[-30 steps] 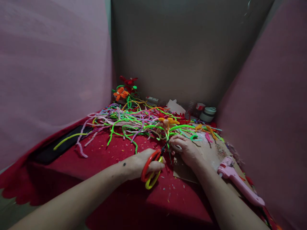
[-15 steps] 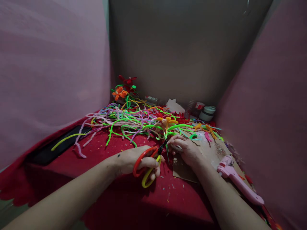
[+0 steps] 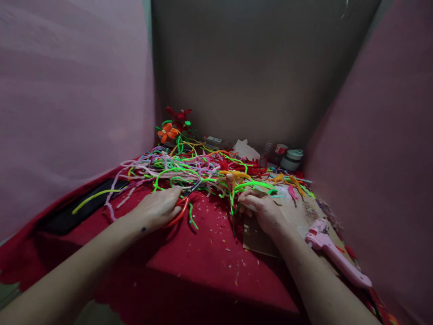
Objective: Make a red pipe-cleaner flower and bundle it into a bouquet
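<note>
My left hand (image 3: 158,205) is over a pair of scissors (image 3: 180,214), low above the red cloth at the edge of the pipe cleaner heap. Its fingers wrap the red handle, and the blades point away to the right. A short green pipe cleaner piece (image 3: 192,217) lies just right of the handle. My right hand (image 3: 259,204) is closed, its fingertips pinching a pipe cleaner flower (image 3: 230,181) by the green stem. Orange petals top this flower, and long green strips spread from its side. The fingertips are partly hidden behind the hand.
A heap of coloured pipe cleaners (image 3: 176,169) spreads across the back. To the right lie cardboard (image 3: 259,239) and a pink glue gun (image 3: 334,257). A black tray-like object (image 3: 81,207) sits left. Finished flowers (image 3: 168,132), a bottle (image 3: 279,151) and a lidded cup (image 3: 292,159) stand behind.
My left hand has moved left and away from the flower with the scissors, down toward the cloth. My right hand stays put; the flower has shifted slightly lower.
</note>
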The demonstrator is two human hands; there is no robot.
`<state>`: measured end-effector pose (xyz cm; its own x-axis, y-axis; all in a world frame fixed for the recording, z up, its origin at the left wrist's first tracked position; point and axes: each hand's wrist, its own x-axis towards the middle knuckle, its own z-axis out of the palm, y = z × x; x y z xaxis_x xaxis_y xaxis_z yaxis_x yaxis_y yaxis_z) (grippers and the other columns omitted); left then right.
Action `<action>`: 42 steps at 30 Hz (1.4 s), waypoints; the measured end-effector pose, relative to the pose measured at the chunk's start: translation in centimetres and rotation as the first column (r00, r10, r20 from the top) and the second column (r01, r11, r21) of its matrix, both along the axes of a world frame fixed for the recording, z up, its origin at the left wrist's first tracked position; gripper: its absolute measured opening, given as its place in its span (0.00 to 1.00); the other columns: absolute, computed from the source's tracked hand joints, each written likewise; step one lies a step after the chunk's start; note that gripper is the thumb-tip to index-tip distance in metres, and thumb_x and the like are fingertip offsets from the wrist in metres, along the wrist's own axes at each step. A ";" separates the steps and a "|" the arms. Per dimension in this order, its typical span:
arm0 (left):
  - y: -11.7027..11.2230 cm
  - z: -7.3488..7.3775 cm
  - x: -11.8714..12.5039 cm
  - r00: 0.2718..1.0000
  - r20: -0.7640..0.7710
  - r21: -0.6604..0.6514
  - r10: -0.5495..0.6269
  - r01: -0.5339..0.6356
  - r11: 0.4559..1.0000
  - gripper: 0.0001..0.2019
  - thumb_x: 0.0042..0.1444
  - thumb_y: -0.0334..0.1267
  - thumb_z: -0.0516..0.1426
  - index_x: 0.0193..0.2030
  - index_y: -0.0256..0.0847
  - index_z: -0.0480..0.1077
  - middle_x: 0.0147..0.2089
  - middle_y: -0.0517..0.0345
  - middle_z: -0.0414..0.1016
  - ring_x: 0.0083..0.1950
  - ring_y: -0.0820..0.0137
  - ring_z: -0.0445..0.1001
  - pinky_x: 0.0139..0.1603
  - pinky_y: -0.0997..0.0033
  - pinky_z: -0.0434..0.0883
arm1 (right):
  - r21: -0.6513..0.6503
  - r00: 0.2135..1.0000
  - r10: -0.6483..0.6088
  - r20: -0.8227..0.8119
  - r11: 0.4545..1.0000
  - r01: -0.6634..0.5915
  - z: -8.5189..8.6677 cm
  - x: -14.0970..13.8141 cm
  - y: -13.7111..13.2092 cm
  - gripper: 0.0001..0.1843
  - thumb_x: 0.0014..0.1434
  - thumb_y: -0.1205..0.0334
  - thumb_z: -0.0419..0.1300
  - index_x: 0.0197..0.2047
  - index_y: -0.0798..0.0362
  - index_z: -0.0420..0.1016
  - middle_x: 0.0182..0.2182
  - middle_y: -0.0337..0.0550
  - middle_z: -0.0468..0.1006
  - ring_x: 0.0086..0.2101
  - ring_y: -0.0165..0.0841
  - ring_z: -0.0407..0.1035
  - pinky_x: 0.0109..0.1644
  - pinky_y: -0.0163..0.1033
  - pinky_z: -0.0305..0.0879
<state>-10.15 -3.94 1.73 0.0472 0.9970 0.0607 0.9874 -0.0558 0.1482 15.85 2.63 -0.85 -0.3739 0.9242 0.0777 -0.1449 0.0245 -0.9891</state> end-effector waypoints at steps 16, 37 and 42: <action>0.1 0.1 8.3 0.790 -0.003 0.612 -0.613 0.486 0.623 0.11 0.60 0.31 0.47 0.44 0.37 0.69 0.39 0.51 0.72 0.40 0.70 0.69 0.40 0.70 0.69 | -0.175 0.893 0.326 -0.309 0.904 -0.391 0.9 -0.6 -1.9 0.03 0.42 0.65 0.58 0.24 0.56 0.72 0.21 0.42 0.74 0.19 0.29 0.66 0.19 0.31 0.48; -0.2 0.1 8.6 0.787 -0.168 0.581 -0.593 0.565 0.586 0.10 0.58 0.30 0.47 0.30 0.35 0.68 0.30 0.52 0.69 0.33 0.69 0.63 0.35 0.68 0.64 | -0.235 0.887 0.386 -0.251 0.865 -0.443 0.7 -0.6 -1.9 0.03 0.42 0.66 0.59 0.24 0.56 0.71 0.16 0.39 0.70 0.17 0.29 0.65 0.17 0.30 0.47; -0.7 0.4 9.2 0.751 0.498 0.409 -0.433 0.237 0.881 0.07 0.53 0.33 0.51 0.29 0.36 0.68 0.27 0.57 0.67 0.30 0.72 0.63 0.32 0.70 0.63 | -0.053 0.964 0.206 -0.167 0.975 -0.217 0.7 -1.0 -2.4 0.06 0.45 0.69 0.60 0.30 0.53 0.73 0.23 0.36 0.71 0.21 0.24 0.61 0.23 0.30 0.54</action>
